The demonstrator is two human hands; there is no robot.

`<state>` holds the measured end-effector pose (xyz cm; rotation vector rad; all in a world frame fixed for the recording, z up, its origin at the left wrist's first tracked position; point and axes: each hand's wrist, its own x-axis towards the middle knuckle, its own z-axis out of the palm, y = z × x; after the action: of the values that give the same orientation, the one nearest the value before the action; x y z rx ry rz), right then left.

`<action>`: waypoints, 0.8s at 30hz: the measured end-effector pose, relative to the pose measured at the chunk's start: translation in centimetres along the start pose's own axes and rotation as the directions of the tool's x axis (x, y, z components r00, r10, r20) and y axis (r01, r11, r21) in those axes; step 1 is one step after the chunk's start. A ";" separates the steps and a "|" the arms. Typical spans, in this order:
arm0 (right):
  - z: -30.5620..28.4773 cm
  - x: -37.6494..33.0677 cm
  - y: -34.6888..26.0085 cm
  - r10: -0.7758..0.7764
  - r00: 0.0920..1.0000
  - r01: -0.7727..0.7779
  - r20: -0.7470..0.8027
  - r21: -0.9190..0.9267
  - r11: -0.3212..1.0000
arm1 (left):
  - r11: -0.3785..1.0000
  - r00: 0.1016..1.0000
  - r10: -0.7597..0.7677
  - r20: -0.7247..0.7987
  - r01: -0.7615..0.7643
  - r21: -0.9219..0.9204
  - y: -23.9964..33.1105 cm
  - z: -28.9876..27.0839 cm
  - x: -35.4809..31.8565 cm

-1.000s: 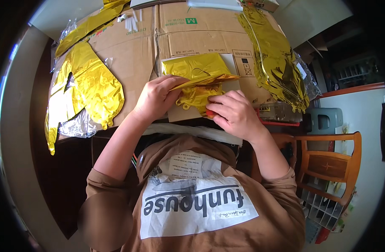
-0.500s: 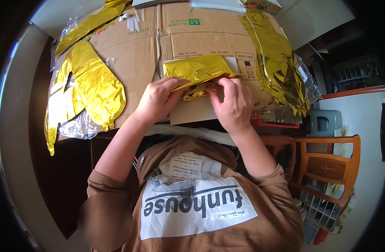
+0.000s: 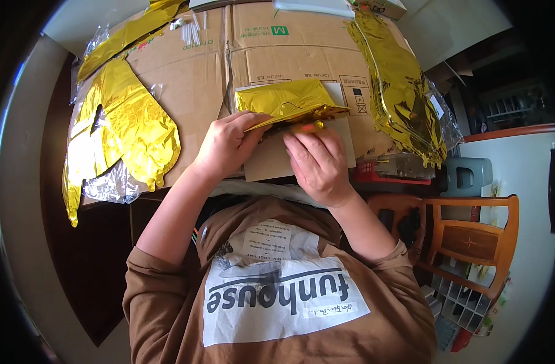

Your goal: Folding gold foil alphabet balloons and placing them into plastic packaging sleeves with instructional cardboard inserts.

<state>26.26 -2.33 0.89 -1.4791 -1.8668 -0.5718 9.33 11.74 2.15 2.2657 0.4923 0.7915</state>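
Note:
A folded gold foil balloon (image 3: pixel 286 99) lies on a pale flat card on the cardboard-covered table. My left hand (image 3: pixel 229 142) pinches the balloon's near left edge between thumb and fingers, lifting that edge slightly. Just below the near edge, my right hand (image 3: pixel 320 164) has its fingers bent and pressed together. A small shiny gold bit shows above its fingers, partly smeared; what the fingertips hold is hidden. A brown sheet of card (image 3: pixel 268 165) sits under both hands.
Flat gold foil balloons lie at left (image 3: pixel 135 121) and right (image 3: pixel 401 85). White sticks (image 3: pixel 195 30) rest at the back left of the cardboard (image 3: pixel 198 79). Beyond the table's right edge are a red basket (image 3: pixel 374 173) and a wooden chair (image 3: pixel 471 239).
My right hand has come down and left, toward me, from the balloon's near right edge, and its fingers have drawn together. My left hand keeps its pinch in about the same place.

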 end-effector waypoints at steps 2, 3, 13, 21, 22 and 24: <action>0.0 0.0 -0.1 -0.014 1.000 0.014 0.000 -0.028 1.000 | 1.000 1.000 0.019 -0.004 -0.019 0.013 0.2 0.0 0.0; -0.1 0.2 -0.2 -0.018 1.000 0.018 -0.003 -0.049 0.999 | 1.000 1.000 0.026 -0.003 -0.026 0.018 0.2 0.0 0.0; 0.5 1.1 -0.3 -0.002 0.978 0.018 0.208 -0.077 0.997 | 1.000 0.999 0.004 -0.034 -0.003 0.027 -0.2 0.4 0.1; 0.4 1.2 -0.6 0.041 0.943 -0.015 0.332 -0.080 0.997 | 0.982 0.983 -0.180 -0.039 0.178 -0.056 0.1 0.0 0.2; 0.4 1.2 -0.7 0.043 0.947 -0.015 0.317 -0.091 0.996 | 0.977 0.978 -0.206 -0.037 0.203 -0.069 0.1 -0.1 0.2; 0.4 1.2 -0.6 0.011 0.967 0.012 0.253 -0.087 0.996 | 0.964 0.969 -0.247 -0.027 0.243 -0.110 0.2 -0.1 0.3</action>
<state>25.41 -1.43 1.59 -1.6760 -2.0587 -0.4887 9.49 11.83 2.48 2.0453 0.7174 0.7206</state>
